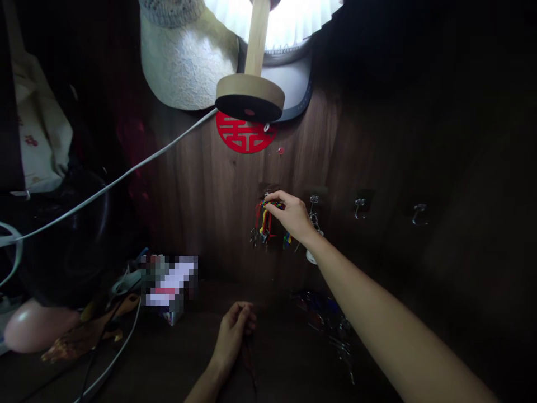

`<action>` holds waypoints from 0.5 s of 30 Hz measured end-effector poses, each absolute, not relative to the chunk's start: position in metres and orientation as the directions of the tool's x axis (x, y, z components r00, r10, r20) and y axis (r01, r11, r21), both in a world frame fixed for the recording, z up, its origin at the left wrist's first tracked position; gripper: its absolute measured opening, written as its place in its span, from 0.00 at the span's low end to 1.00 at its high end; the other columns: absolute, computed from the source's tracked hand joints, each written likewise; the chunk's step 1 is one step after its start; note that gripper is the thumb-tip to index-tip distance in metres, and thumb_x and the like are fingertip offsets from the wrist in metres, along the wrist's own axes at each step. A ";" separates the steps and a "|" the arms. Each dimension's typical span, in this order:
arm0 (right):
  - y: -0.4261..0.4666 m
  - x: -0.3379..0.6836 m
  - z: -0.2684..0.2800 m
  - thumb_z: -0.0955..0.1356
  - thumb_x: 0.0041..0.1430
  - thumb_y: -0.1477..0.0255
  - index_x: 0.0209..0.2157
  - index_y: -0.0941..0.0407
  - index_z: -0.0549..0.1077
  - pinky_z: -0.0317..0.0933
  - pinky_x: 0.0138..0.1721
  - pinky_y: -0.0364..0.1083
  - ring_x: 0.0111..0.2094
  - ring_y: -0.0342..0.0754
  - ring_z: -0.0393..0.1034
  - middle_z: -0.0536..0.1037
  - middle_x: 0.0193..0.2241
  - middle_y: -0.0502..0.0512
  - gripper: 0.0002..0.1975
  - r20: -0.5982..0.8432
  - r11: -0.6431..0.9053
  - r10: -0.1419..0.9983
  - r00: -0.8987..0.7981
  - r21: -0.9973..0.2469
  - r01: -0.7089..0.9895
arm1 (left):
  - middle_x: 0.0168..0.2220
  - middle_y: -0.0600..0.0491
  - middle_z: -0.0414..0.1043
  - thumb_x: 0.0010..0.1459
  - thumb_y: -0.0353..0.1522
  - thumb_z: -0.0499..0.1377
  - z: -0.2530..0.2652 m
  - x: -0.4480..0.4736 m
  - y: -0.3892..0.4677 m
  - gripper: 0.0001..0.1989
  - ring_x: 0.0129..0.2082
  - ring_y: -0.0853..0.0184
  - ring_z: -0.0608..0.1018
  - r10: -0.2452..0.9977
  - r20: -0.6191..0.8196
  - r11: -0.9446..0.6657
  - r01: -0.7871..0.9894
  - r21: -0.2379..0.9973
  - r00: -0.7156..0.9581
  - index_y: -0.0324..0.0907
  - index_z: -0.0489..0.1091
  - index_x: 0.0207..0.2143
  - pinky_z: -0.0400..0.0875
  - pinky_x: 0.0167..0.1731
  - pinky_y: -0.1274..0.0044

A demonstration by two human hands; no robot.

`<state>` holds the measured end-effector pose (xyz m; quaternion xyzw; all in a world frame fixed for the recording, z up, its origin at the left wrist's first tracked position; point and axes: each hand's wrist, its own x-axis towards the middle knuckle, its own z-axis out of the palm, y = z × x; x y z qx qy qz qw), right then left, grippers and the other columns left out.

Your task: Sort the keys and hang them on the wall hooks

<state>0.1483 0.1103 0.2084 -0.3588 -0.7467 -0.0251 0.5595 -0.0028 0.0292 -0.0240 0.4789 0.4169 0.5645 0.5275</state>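
Package (172, 282) blurred into pixels, pleated shade (304, 19) cut off at top, dark strand (250, 361) below left hand (235, 324) indistinct

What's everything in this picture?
lamp: 1, wooden, white shade, top middle
hats: at least 3, whitish, top
ornament: 1, red, below lamp
hooks: 4, silvery, across middle
cords: several, multicoloured, at leftmost hook
pendant: 1, whitish, below second hook
cables: several, pale and dark, left
round thing: 1, pink, lower left
box: 1, whitish, pixelated, lower left
cloth: 1, cream, upper left
clutter: uncounted, brownish, lower left
trinkets: uncountable, silvery, below hooks
right hand: 1, bare, pinching cords
left hand: 1, bare, bottom middle, above dark strand
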 end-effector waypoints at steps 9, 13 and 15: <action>0.120 0.163 0.194 0.65 0.51 0.71 0.32 0.56 0.73 0.63 0.35 0.46 0.31 0.47 0.70 0.77 0.29 0.51 0.07 0.860 0.634 0.500 0.100 -0.442 0.635 | 0.22 0.56 0.69 0.44 0.50 0.60 -0.023 -0.002 0.031 0.23 0.21 0.72 0.70 0.995 0.090 -0.082 -0.219 0.972 0.031 0.38 0.69 0.31 0.62 0.22 0.81; 0.114 0.166 0.182 0.63 0.53 0.73 0.31 0.56 0.72 0.62 0.38 0.47 0.34 0.49 0.70 0.76 0.31 0.54 0.06 0.891 0.581 0.454 0.032 -0.323 0.747 | 0.22 0.56 0.69 0.46 0.49 0.59 -0.027 -0.002 0.033 0.22 0.21 0.72 0.70 0.995 0.086 -0.075 -0.207 0.976 0.045 0.39 0.69 0.31 0.63 0.22 0.81; 0.112 0.165 0.176 0.63 0.54 0.74 0.31 0.56 0.71 0.62 0.39 0.48 0.35 0.50 0.70 0.75 0.32 0.55 0.06 0.888 0.560 0.459 0.000 -0.290 0.776 | 0.23 0.56 0.69 0.47 0.49 0.59 -0.029 -0.003 0.034 0.21 0.21 0.72 0.71 0.994 0.091 -0.080 -0.196 0.977 0.052 0.39 0.69 0.31 0.63 0.23 0.81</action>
